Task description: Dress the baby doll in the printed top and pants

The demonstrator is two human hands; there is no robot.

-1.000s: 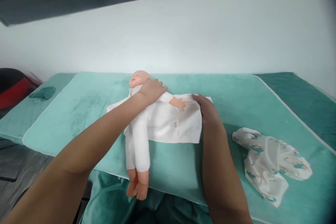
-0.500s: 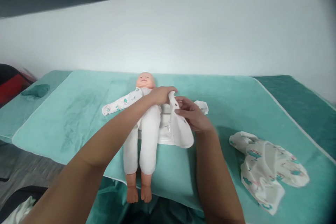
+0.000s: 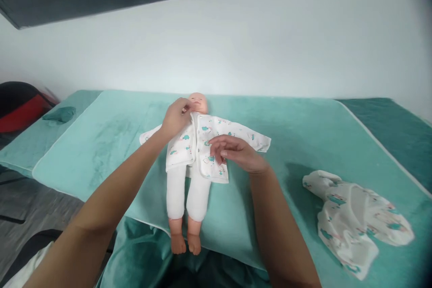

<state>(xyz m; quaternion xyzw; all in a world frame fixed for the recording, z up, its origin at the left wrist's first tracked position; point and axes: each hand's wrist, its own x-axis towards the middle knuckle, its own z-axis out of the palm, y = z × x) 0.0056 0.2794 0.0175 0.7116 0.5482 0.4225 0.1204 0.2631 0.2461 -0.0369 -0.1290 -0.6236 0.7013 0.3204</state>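
A doll [image 3: 199,103] lies on its back with its feet toward me, in white leggings [image 3: 198,198]. On its upper body is a white baby jacket [image 3: 216,168] with a small coloured print, both sleeves spread outward. Its two front panels lie side by side over the chest, the edges unfastened lower down. My left hand [image 3: 177,119] is at the collar just below the doll's chin, thumb and fingers pinched together; whether cloth is between them is hidden. Over the right-hand panel, my right hand [image 3: 238,150] hovers with loosely bent fingers apart, holding nothing.
Crumpled printed baby clothing [image 3: 351,220] lies on the right of the green padded mat [image 3: 128,144]. A small green cushion [image 3: 59,114] is at the far left, near a black and red object [image 3: 23,108]. A white wall [image 3: 236,45] rises behind the mat.
The right-hand jacket panel, earlier held up by both hands, now lies over the doll's chest. My left hand moved left to the collar; my right hand let go of the panel.
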